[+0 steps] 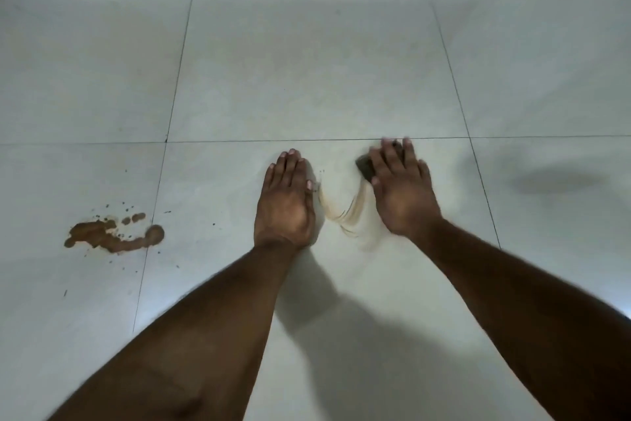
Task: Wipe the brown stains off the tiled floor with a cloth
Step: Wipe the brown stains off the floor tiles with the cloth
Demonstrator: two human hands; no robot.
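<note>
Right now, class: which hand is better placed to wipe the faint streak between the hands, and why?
The right hand: it already presses the dark cloth flat beside the pale brown streak. The left hand rests flat on the tiled floor, holding nothing.

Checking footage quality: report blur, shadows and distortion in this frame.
Head view: right hand and cloth motion-blurred; left hand and stain sharp. Arm shadows fall toward the camera; a soft shadow lies on the floor at right. Grout lines bow from the wide lens.
</note>
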